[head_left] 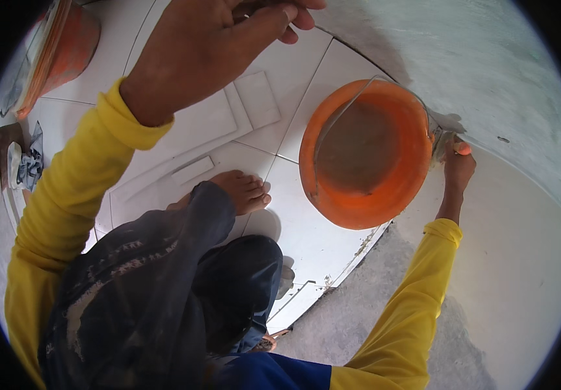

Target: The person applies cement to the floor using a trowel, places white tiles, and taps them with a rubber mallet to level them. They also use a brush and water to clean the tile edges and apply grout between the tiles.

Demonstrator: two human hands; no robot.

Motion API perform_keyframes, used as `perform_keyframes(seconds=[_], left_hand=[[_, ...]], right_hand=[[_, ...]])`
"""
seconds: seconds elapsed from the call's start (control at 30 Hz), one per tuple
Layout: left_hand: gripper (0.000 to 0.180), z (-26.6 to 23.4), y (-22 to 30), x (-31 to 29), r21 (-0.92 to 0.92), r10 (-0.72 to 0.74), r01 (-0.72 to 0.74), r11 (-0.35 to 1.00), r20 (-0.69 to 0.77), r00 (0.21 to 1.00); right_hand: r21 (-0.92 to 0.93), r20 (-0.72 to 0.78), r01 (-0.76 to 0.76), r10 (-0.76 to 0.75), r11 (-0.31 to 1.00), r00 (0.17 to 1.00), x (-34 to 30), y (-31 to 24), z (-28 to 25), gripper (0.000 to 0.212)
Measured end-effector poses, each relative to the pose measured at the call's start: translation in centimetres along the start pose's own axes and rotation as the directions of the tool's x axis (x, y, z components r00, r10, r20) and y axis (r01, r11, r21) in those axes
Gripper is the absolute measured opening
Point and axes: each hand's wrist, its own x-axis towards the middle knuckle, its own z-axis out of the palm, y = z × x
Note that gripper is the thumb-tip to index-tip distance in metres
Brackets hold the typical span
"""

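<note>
My right hand (459, 170) is closed round an orange-handled tool (464, 149) low against the wall, just right of the bucket. Its dull grey working end touches the corner where wall and floor meet; its exact kind does not show. Beside it stands an orange bucket (417, 175) with a thin wire handle, holding a grey-brown mix. Raised at the top of the view is my left hand (209, 52), thumb and fingers curled together. The frame's edge cuts off part of those fingers, and I cannot make out anything in them.
White floor tiles (293, 208) end at a rough broken edge beside bare grey concrete (339, 325). Several loose tile pieces (257, 101) lie near my bare foot (238, 190). Another orange bucket (75, 49) stands far left, above crumpled bags (30, 159). A grey plastered wall (475, 65) rises on the right.
</note>
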Motion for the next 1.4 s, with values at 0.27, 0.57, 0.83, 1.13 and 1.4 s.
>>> perform_keyframes(seconds=[0.27, 0.57, 0.83, 1.13, 1.4], left_hand=[[0.023, -0.4, 0.0, 0.6, 0.013, -0.019, 0.019, 1.0, -0.023, 1.0], [0.023, 0.4, 2.0, 0.6, 0.184, -0.01, 0.02, 0.983, -0.06, 0.998], [0.023, -0.9, 2.7, 1.0, 0.191, -0.157, 0.174, 0.966, -0.1, 0.982], [0.024, 0.2, 0.5, 1.2, 0.164, -0.021, 0.041, 0.986, -0.122, 0.992], [0.024, 0.9, 1.8, 1.5, 0.14, -0.055, 0.071, 0.988, -0.12, 0.991]], right_hand=[[0.08, -0.052, 0.039, -0.035, 0.996, 0.998, -0.8, 1.7, 0.8, 0.042], [0.029, 0.026, 0.028, -0.029, 0.999, 0.999, -4.2, 1.2, -1.1, 0.047], [0.296, -0.024, 0.021, -0.014, 0.955, 1.0, -11.8, 2.0, -5.2, 0.041], [0.352, 0.009, 0.008, -0.012, 0.936, 1.0, -21.6, 6.3, -5.7, 0.038], [0.298, -0.026, 0.012, -0.005, 0.954, 1.0, -17.0, 4.7, -5.9, 0.036]])
